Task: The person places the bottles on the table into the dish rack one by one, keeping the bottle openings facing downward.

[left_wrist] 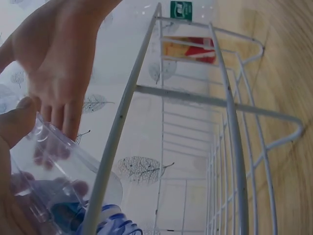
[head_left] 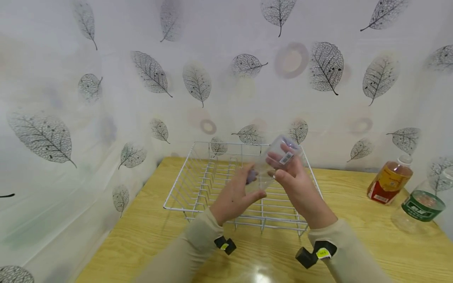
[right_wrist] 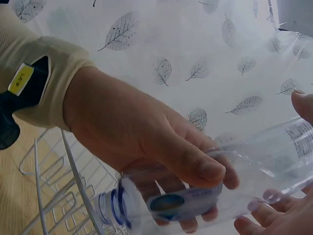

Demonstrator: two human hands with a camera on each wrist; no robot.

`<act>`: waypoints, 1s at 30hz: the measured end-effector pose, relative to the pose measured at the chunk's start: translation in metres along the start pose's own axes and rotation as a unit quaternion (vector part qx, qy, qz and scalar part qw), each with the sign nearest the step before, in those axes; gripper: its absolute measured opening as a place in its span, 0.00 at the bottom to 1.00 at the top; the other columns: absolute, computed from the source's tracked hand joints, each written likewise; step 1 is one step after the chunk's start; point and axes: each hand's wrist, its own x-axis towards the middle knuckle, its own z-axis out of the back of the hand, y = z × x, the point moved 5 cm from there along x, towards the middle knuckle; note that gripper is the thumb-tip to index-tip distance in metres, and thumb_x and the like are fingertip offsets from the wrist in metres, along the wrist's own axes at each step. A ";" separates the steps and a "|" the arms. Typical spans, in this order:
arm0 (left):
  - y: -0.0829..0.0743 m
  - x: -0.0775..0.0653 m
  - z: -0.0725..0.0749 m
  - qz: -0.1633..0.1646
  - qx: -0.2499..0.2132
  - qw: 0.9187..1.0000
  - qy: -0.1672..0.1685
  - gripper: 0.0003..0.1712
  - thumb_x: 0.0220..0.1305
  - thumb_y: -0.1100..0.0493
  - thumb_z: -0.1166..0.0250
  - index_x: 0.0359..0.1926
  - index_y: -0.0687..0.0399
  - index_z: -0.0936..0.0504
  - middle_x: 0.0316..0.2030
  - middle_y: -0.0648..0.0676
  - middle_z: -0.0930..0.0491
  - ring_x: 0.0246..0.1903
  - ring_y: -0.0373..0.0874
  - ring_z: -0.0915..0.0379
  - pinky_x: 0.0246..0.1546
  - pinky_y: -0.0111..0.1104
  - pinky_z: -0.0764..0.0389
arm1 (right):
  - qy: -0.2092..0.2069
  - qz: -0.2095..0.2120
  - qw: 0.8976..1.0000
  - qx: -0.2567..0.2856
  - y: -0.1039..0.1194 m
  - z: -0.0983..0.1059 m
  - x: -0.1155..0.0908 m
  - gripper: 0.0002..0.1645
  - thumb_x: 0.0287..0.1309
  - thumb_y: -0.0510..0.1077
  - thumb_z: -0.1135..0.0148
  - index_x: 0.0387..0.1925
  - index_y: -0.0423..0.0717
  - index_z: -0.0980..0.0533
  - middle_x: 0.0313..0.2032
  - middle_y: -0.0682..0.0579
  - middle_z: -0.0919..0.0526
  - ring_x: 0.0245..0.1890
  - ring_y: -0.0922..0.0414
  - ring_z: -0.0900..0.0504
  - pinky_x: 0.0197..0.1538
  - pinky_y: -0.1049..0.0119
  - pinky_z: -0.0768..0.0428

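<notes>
Holding clear bottle (head_left: 263, 173) over wire rack (head_left: 262, 218)

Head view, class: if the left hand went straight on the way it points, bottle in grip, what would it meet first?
Probably the right hand: the left hand, gripping the bottle, points forward and right, towards it. Exact depth is hard to judge.

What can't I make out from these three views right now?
- Right wrist view: most of the right hand, cut off by the right edge.
- Left wrist view: much of the left hand, cut off by the left edge.
- Head view: the held bottle's neck, hidden behind the left hand.
- Head view: the barcode label's print, too small and blurred.
</notes>
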 end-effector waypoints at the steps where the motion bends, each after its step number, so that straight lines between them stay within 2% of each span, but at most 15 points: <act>1: -0.001 0.000 -0.002 -0.002 -0.011 1.000 0.003 0.48 0.69 0.38 0.38 0.79 0.49 0.48 0.63 0.57 0.29 0.57 0.47 0.26 0.56 0.41 0.20 | -0.004 0.005 1.000 0.014 0.001 -0.003 0.001 0.51 0.68 0.50 0.35 0.79 0.55 0.56 0.73 0.36 0.44 0.73 0.43 0.40 0.67 0.61 0.29; 5: -0.001 0.002 -0.006 -0.002 -0.033 0.999 0.009 0.47 0.69 0.38 0.38 0.78 0.48 0.48 0.62 0.56 0.28 0.58 0.47 0.26 0.56 0.43 0.20 | -0.023 0.026 0.998 0.054 0.006 -0.011 0.007 0.46 0.67 0.47 0.33 0.76 0.57 0.51 0.71 0.37 0.39 0.71 0.44 0.37 0.70 0.57 0.31; 9: -0.001 0.002 -0.008 0.008 -0.048 0.999 0.016 0.46 0.69 0.37 0.38 0.78 0.46 0.48 0.63 0.55 0.28 0.60 0.49 0.26 0.58 0.42 0.21 | -0.035 0.036 0.997 0.062 0.010 -0.016 0.013 0.41 0.68 0.41 0.36 0.74 0.59 0.46 0.68 0.37 0.35 0.70 0.41 0.36 0.70 0.54 0.32; 12: -0.001 0.003 -0.009 0.013 -0.050 0.998 0.024 0.47 0.69 0.36 0.40 0.79 0.45 0.50 0.63 0.55 0.28 0.60 0.48 0.27 0.57 0.40 0.21 | -0.037 0.037 0.998 0.038 0.012 -0.018 0.017 0.40 0.67 0.35 0.39 0.74 0.58 0.44 0.64 0.40 0.31 0.67 0.42 0.32 0.67 0.56 0.30; 15: -0.002 0.003 -0.011 0.016 -0.042 0.998 0.033 0.49 0.69 0.34 0.42 0.80 0.45 0.54 0.64 0.56 0.28 0.60 0.45 0.27 0.57 0.40 0.21 | -0.036 0.035 0.999 -0.010 0.014 -0.020 0.019 0.40 0.66 0.31 0.41 0.73 0.56 0.43 0.60 0.43 0.28 0.62 0.46 0.29 0.65 0.59 0.28; 17: -0.002 0.003 -0.011 0.017 -0.036 0.998 0.038 0.50 0.69 0.33 0.44 0.80 0.45 0.55 0.64 0.56 0.29 0.60 0.45 0.28 0.58 0.40 0.21 | -0.029 0.033 0.998 -0.041 0.016 -0.021 0.021 0.40 0.66 0.30 0.42 0.74 0.54 0.43 0.59 0.44 0.27 0.61 0.46 0.28 0.64 0.60 0.26; 21: -0.002 0.003 -0.011 0.022 -0.027 0.998 0.044 0.49 0.69 0.33 0.44 0.80 0.40 0.58 0.65 0.57 0.29 0.62 0.47 0.28 0.60 0.41 0.23 | -0.006 0.024 0.996 -0.081 0.021 -0.023 0.023 0.41 0.66 0.31 0.40 0.74 0.52 0.44 0.59 0.42 0.26 0.62 0.41 0.29 0.64 0.59 0.26; 26: -0.002 0.003 -0.008 0.017 -0.012 0.999 0.049 0.46 0.72 0.38 0.42 0.80 0.36 0.58 0.64 0.56 0.28 0.60 0.47 0.26 0.57 0.42 0.21 | 0.013 0.005 0.994 -0.107 0.025 -0.022 0.025 0.41 0.67 0.34 0.38 0.74 0.53 0.45 0.61 0.42 0.27 0.63 0.43 0.29 0.64 0.58 0.25; 30: 0.002 0.000 -0.004 0.033 -0.001 0.998 0.055 0.46 0.73 0.38 0.43 0.80 0.34 0.58 0.66 0.55 0.30 0.60 0.48 0.27 0.57 0.46 0.21 | 0.015 -0.011 0.992 -0.124 0.023 -0.018 0.027 0.40 0.67 0.37 0.37 0.74 0.55 0.44 0.62 0.42 0.27 0.64 0.44 0.29 0.64 0.57 0.26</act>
